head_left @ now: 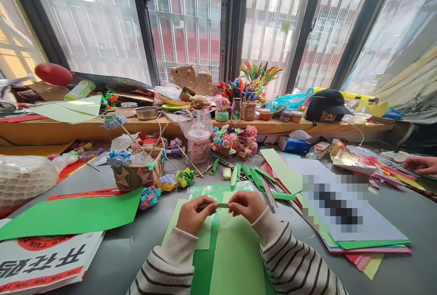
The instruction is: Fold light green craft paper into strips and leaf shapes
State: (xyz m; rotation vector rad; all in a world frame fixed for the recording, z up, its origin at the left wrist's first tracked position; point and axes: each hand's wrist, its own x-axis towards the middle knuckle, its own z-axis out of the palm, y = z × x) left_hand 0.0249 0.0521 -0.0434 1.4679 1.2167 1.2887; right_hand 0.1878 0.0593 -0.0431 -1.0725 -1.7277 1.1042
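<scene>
Between my two hands a narrow green paper strip [223, 205] is stretched level. My left hand [196, 213] pinches its left end and my right hand [248, 205] pinches its right end; both hands are closed, with the ends hidden by fingers. Under them lie light green paper sheets [235, 258] over a darker green sheet [204, 281]. Just beyond, several folded green paper strips [254, 176] lie in a loose pile. A ruler [269, 191] rests at the right of that pile.
A stack of coloured paper [372, 222] lies on the right. At left are a box of paper flowers [138, 174], a large green sheet [78, 211] and a printed bag [51, 258]. A plastic cup [199, 144] stands behind. Another person's hand [421, 165] shows at far right.
</scene>
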